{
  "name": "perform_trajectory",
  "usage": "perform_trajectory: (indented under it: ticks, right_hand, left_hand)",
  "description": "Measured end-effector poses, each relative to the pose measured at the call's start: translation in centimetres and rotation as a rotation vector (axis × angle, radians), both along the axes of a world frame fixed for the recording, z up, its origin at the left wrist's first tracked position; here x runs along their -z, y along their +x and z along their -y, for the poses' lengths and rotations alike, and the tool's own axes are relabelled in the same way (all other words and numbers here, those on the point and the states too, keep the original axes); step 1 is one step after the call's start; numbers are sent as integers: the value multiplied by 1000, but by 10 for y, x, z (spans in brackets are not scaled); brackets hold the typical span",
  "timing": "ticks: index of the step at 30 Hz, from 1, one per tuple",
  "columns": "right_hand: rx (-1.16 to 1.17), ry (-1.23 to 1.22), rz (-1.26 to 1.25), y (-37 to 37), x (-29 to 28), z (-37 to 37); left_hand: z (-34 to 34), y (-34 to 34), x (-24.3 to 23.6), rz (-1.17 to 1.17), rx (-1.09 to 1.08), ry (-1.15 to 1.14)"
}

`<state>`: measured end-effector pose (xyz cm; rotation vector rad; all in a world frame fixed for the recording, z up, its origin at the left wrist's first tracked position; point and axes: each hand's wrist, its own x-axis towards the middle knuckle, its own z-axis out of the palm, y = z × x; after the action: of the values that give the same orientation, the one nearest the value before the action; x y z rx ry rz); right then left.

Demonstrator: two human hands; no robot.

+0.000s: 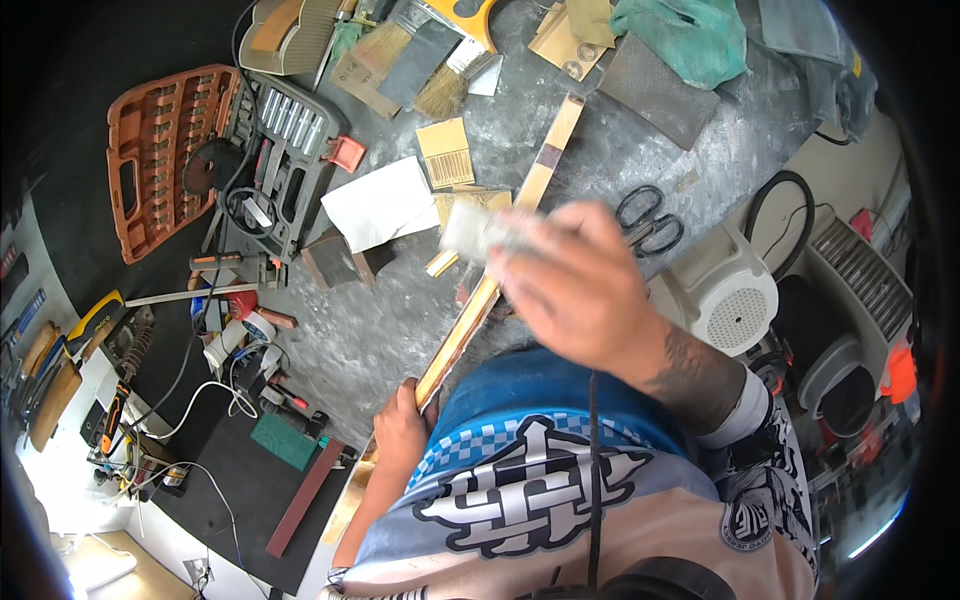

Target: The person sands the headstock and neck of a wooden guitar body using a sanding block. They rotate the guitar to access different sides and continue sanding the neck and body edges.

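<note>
My left hand is wrapped round the near end of a long, narrow wooden strip. The strip slants away to the far right across the grey worktable, pale on top with a dark, rough edge and a dark band near its far end. Over its middle is my right hand, closed on a pale, flat piece that motion blurs; whether it is sandpaper or a cloth I cannot tell. My right fingers hide part of the strip, and contact between the pale piece and the wood is unclear.
Black-handled scissors lie right of my hand. White paper, sandpaper pieces and brushes lie farther off. An open orange tool case stands left, near tangled cables. A white perforated machine sits at right.
</note>
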<state>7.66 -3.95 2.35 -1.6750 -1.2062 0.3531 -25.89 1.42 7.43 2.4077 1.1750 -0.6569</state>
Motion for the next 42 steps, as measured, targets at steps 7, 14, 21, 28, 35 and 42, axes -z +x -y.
perform_trajectory:
  ticks: [7, 14, 21, 28, 35, 42]
  right_hand:
    - [-42, 20, -19, -2, -4, -1]
    - [-18, 24, -8, -3, 0, -4]
    - [-3, -15, 23, 7, 4, -4]
    - [-36, 9, -47, 0, -3, -3]
    - [-14, 14, 28, 3, 2, -6]
    - [27, -2, 57, 12, 12, -7]
  left_hand:
    - [-3, 4, 0, -9, -2, -4]
    - [0, 1, 0, 8, 1, 3]
    - [1, 1, 0, -4, -3, -1]
    - [-1, 4, 0, 8, -2, 0]
    - [0, 4, 0, 10, -13, -6]
    - [1, 3, -1, 9, -18, -4]
